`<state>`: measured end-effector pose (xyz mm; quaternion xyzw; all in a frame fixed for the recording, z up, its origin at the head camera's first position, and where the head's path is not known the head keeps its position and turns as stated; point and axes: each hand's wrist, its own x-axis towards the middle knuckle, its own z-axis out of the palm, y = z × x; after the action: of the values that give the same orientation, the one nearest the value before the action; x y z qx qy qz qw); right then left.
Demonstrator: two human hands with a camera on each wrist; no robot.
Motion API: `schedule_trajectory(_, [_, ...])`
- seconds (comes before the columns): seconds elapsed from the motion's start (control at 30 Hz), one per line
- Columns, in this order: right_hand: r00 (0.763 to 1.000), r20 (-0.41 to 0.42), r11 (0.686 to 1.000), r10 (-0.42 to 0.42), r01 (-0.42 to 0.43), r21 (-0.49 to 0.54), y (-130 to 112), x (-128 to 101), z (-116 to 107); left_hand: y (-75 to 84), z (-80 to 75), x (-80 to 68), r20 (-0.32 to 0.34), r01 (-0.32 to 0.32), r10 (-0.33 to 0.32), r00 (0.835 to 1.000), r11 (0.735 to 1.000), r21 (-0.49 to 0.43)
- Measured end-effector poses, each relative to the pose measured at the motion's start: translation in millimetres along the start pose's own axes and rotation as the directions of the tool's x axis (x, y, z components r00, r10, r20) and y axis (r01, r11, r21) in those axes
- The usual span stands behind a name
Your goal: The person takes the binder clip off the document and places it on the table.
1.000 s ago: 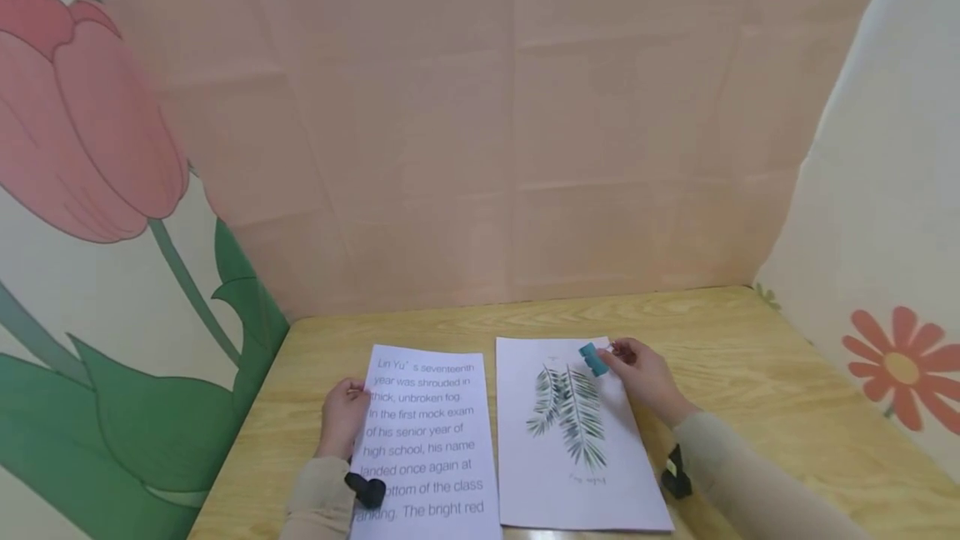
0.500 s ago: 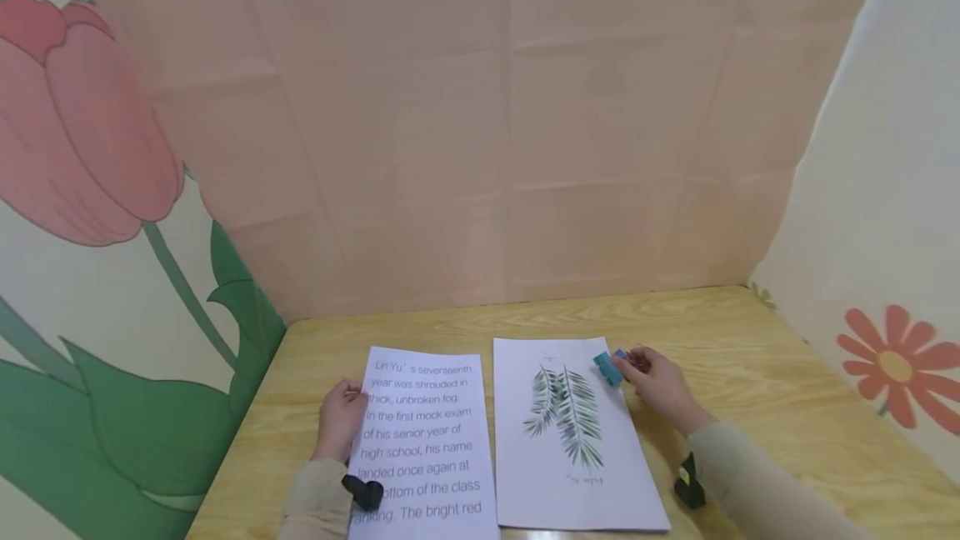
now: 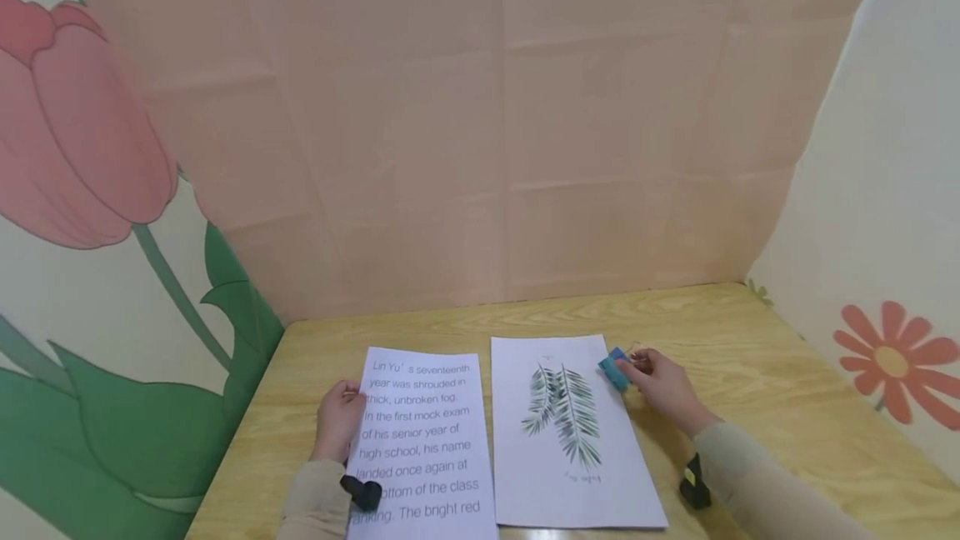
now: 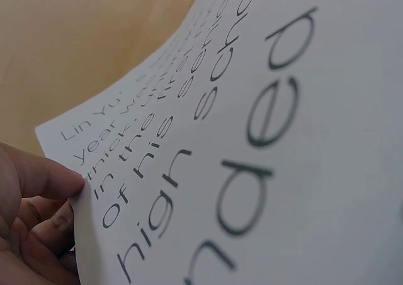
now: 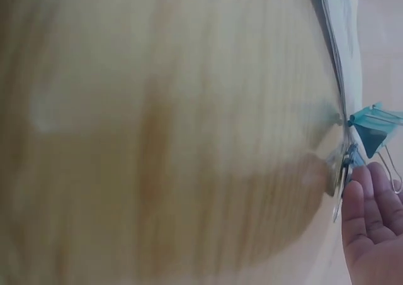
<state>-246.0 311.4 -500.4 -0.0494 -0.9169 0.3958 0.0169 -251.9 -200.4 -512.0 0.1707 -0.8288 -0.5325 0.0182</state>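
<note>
Two sheets lie side by side on the wooden table [image 3: 750, 373]. My left hand [image 3: 348, 397] pinches the left edge of the printed text sheet [image 3: 427, 440]. The left wrist view shows thumb and fingers [image 4: 56, 184] holding that text sheet [image 4: 252, 140], whose edge is lifted off the table. My right hand [image 3: 636, 367] holds a blue binder clip [image 3: 615, 368] at the upper right edge of the leaf picture sheet [image 3: 570, 457]. In the right wrist view the binder clip [image 5: 373, 126] has its mouth at the picture sheet's edge [image 5: 340, 65], with my fingers [image 5: 371, 216] just below its wire handles.
A pink back panel [image 3: 510, 123] stands behind the table. A tulip wall [image 3: 82, 190] closes the left side and a flower-print wall [image 3: 892, 273] the right. Bare wood [image 3: 795, 407] runs right of the sheets and behind them.
My right hand carried the blue clip from over the top of the leaf picture rightward to the sheet's right edge. The left hand kept its hold on the text sheet.
</note>
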Motion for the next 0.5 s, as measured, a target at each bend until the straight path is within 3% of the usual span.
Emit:
schedule_trajectory(0.23, [0.999, 0.033, 0.999, 0.005, -0.003, -0.054, 10.1, 1.8, -6.1, 1.2, 0.1, -0.2, -0.007, 0.015, -0.015, 1.0, 1.0, 0.007])
schedule_trajectory(0.5, [0.993, 0.119, 0.999, 0.026, -0.021, -0.041, 1.9, -1.1, -14.2, -0.2, 1.9, 2.4, -0.001, 0.023, -0.023, 1.0, 1.0, 0.01])
